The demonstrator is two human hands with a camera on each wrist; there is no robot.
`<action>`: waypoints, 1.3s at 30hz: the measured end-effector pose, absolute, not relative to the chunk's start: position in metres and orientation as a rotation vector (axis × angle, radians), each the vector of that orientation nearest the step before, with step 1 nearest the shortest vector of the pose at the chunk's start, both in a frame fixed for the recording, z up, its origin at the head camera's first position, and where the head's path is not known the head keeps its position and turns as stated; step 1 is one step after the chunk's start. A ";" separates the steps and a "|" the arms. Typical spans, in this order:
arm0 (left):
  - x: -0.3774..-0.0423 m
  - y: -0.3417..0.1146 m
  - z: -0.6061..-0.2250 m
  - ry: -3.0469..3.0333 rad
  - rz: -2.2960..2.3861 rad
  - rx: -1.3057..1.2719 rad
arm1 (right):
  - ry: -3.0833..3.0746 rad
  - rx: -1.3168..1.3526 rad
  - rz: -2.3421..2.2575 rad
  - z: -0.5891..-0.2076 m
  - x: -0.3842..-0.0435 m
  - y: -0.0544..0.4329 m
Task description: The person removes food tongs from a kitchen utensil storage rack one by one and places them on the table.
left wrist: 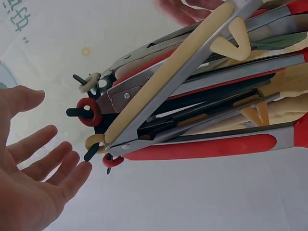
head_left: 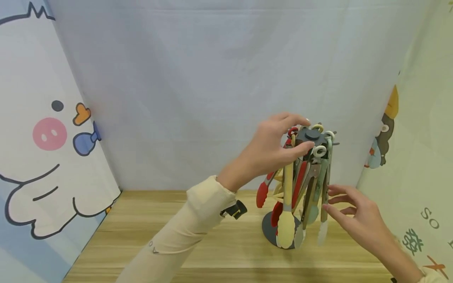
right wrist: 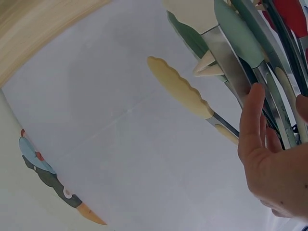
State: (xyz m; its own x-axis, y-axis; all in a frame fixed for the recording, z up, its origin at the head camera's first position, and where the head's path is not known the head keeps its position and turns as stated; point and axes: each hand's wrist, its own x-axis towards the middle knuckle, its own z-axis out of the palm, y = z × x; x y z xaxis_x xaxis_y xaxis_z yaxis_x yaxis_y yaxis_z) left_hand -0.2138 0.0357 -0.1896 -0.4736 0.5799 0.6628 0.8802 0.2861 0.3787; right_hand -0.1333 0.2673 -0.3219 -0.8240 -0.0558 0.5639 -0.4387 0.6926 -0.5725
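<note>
Dark stand (head_left: pixel 312 135), mostly behind tongs (head_left: pixel 286 228)

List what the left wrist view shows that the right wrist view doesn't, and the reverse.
Only the left wrist view shows the left hand, its fingers spread beside the hanging rings, such as the red ring, and the green lettering.

Only the right wrist view shows the tabletop edge and a drawn orange beak.

Both show tongs and the right hand, though the left wrist view catches just a blurred part of that hand at its top.
</note>
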 end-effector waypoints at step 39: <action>-0.208 0.071 -0.195 -2.312 -0.651 -1.041 | -2.345 0.341 0.999 -0.338 -0.157 0.256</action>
State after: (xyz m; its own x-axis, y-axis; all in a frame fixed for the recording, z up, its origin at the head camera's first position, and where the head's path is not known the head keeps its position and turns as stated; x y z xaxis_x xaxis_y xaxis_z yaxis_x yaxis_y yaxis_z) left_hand -0.2080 0.0707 -0.1955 -0.5707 0.5311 0.6263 0.7799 0.5894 0.2109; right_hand -0.1570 0.2561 -0.3381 -0.8094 -0.0128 0.5871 -0.4324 0.6894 -0.5811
